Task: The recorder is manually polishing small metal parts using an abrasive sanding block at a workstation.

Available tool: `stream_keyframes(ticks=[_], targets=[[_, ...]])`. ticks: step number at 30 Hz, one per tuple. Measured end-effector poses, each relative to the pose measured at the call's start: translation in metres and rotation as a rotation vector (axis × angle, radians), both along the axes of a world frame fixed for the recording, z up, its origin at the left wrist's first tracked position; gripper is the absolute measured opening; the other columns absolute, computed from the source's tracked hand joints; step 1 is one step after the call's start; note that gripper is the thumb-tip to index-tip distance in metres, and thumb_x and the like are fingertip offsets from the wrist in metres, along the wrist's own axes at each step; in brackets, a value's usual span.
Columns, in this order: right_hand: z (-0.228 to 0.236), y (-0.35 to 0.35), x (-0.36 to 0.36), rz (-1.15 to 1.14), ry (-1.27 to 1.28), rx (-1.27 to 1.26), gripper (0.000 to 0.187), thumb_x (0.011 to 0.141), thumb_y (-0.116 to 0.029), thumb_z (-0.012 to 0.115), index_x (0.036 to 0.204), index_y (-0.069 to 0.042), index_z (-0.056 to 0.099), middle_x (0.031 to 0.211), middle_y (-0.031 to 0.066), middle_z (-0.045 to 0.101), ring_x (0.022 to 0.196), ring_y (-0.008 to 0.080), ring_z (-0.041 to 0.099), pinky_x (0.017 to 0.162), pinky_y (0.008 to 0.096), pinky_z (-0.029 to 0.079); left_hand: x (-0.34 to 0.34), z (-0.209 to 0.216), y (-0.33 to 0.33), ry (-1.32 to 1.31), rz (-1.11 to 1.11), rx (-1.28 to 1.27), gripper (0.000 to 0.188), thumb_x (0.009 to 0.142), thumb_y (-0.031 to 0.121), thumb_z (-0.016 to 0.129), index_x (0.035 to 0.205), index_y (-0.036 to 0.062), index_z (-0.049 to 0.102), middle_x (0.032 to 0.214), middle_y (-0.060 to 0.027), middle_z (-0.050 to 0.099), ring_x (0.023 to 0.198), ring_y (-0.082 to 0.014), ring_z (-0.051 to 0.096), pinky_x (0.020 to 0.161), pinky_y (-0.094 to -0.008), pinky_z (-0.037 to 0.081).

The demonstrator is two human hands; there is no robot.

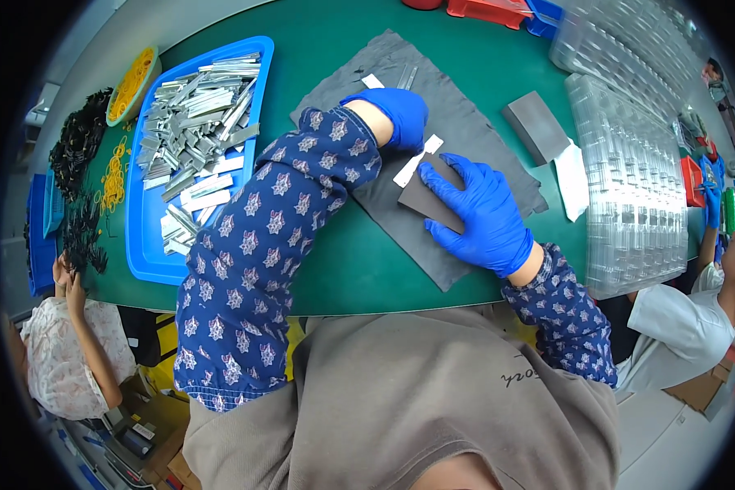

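Observation:
My right hand (486, 212), in a blue glove, grips a dark grey rectangular block (425, 200) with its fingers and thumb spread across it. The block lies beside a pale flat strip (407, 171) on a dark grey cloth (367, 73). My left hand (396, 114), also gloved in blue, is curled closed at the strip's far end. Its fingertips are hidden underneath, so what they hold cannot be made out. Just beyond that hand, a short pale strip (373, 81) and thin metal strips (407, 77) rest on the cloth.
A blue tray (134, 237) heaped with metal strips stands left. Beyond it are a bowl (153, 82) of yellow bands and black pieces (82, 147). At right lie another grey block (536, 126), white paper (571, 180) and clear plastic trays (629, 188). People sit at both sides.

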State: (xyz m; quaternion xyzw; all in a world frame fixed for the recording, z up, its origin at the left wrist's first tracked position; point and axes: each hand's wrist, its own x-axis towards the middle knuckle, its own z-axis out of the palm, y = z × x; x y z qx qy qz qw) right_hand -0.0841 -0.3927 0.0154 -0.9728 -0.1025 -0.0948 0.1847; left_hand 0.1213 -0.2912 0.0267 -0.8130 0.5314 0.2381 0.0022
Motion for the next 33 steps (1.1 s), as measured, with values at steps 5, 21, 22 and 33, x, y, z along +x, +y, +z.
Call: stream_keyframes(ticks=[5, 21, 22, 33], targets=[[-0.008, -0.03, 0.018, -0.148, -0.098, -0.084, 0.066, 0.075, -0.03, 0.07, 0.137, -0.014, 0.052, 0.127, 0.0228, 0.052, 0.109, 0.0386, 0.054, 0.094, 0.0454, 0.043, -0.002, 0.009, -0.009, 0.009, -0.019, 0.038, 0.03, 0.071, 0.032, 0.073, 0.086, 0.006, 0.071, 0.085, -0.0146, 0.07, 0.079, -0.0319, 0.066, 0.07, -0.0409, 0.051], [0.003, -0.026, 0.004, -0.066, -0.183, 0.168, 0.062, 0.073, -0.021, 0.073, 0.132, -0.012, 0.057, 0.128, 0.0187, 0.055, 0.11, 0.0359, 0.055, 0.096, 0.0431, 0.043, -0.005, 0.004, 0.005, 0.01, 0.057, -0.097, 0.021, 0.075, 0.025, 0.069, 0.088, 0.0082, 0.069, 0.084, -0.0142, 0.067, 0.081, -0.0337, 0.064, 0.074, -0.0418, 0.05], [-0.008, -0.038, 0.006, -0.138, -0.242, 0.262, 0.063, 0.073, -0.022, 0.074, 0.132, -0.013, 0.057, 0.125, 0.0194, 0.055, 0.11, 0.0363, 0.055, 0.096, 0.043, 0.044, -0.002, -0.004, 0.013, 0.078, 0.011, -0.277, 0.03, 0.075, 0.015, 0.061, 0.104, 0.0151, 0.072, 0.1, -0.0131, 0.068, 0.093, -0.0359, 0.064, 0.08, -0.0435, 0.052], [-0.026, -0.052, 0.012, -0.265, -0.262, 0.448, 0.057, 0.077, -0.01, 0.074, 0.131, -0.007, 0.057, 0.133, 0.013, 0.057, 0.12, 0.0281, 0.054, 0.104, 0.0376, 0.04, -0.014, 0.002, 0.036, -0.272, -0.313, -0.524, 0.019, 0.072, 0.022, 0.067, 0.087, 0.009, 0.069, 0.099, -0.0093, 0.06, 0.097, -0.0296, 0.057, 0.079, -0.0409, 0.049]])
